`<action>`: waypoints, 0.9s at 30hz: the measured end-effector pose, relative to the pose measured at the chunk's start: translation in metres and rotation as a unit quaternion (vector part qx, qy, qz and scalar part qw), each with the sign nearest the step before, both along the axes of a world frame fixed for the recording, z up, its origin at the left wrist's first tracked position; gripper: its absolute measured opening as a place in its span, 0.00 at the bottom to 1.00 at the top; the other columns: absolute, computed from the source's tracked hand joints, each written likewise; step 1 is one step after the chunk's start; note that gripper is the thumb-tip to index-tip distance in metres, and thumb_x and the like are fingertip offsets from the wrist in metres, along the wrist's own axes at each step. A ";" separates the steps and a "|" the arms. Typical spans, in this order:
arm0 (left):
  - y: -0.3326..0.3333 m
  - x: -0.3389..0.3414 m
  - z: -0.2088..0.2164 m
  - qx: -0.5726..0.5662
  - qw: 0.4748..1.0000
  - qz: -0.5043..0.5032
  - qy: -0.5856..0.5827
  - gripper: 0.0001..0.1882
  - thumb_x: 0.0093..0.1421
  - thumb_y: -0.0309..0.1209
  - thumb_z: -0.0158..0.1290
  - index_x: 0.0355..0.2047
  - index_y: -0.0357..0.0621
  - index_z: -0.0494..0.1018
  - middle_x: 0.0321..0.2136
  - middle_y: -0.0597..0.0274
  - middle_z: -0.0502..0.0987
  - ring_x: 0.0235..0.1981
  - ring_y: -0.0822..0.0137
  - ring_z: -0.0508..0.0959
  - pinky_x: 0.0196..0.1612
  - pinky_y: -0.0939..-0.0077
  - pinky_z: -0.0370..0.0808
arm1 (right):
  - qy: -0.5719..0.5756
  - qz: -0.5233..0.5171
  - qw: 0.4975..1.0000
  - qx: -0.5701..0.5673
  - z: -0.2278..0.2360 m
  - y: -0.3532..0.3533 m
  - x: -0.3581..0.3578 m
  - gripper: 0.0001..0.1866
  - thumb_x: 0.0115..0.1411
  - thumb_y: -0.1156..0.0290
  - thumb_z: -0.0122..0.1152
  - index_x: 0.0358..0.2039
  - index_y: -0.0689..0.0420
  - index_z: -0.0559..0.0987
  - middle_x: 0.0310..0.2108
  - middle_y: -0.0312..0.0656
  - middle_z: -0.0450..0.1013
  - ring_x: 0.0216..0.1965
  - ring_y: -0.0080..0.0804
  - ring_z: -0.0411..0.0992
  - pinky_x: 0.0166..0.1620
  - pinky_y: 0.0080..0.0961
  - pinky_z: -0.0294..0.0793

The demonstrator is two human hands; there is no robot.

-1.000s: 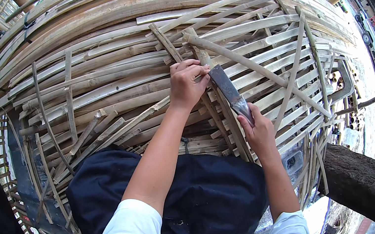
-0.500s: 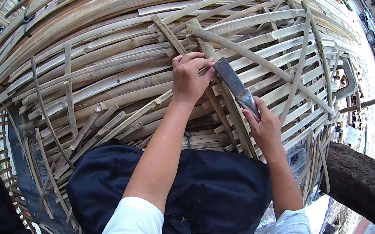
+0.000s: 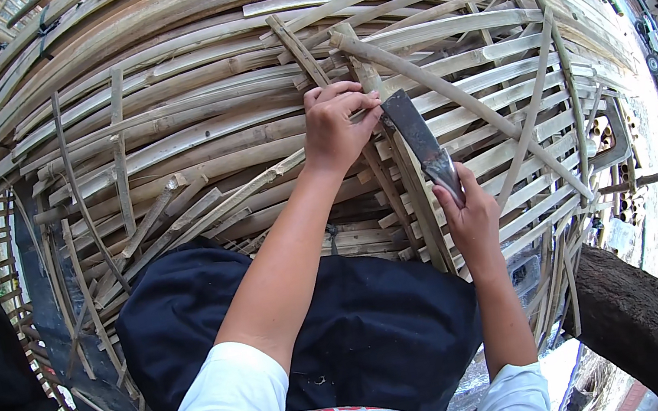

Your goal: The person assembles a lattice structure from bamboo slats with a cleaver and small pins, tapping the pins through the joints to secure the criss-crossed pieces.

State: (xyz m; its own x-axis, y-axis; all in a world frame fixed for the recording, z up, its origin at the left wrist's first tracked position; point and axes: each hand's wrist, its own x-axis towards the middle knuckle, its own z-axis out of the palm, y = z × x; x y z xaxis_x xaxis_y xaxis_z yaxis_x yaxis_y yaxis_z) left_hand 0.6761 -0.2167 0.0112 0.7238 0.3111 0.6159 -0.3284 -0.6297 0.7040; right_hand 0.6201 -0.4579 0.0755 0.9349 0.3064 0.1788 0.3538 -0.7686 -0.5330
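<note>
Broad-bladed knife (image 3: 414, 129) at an upright bamboo piece (image 3: 421, 211), between two hands.
The right hand (image 3: 473, 211) wraps its handle, the blade slanting forward to the left hand (image 3: 343, 125), whose fingertips draw together beside its end; whether they pinch anything is too small to tell. Near the right forearm sits a clear plastic container (image 3: 524, 271), contents unclear; bamboo slats (image 3: 482, 23) lie beyond.

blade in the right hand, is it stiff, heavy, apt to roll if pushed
The blade is probably stiff: it juts straight from the right hand. It may be heavy for its size, since it looks metallic. Being broad and flat, it would likely slide, not roll.
</note>
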 end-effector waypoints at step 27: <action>0.008 -0.002 -0.002 0.001 0.998 -0.030 0.053 0.09 0.51 0.32 0.69 0.34 0.52 0.87 0.24 0.67 0.82 0.33 0.64 0.78 0.47 0.65 0.68 | 0.041 -0.021 0.999 -0.018 0.005 0.007 -0.004 0.22 0.66 0.53 0.63 0.52 0.54 0.77 0.32 0.53 0.80 0.34 0.56 0.80 0.36 0.44 0.76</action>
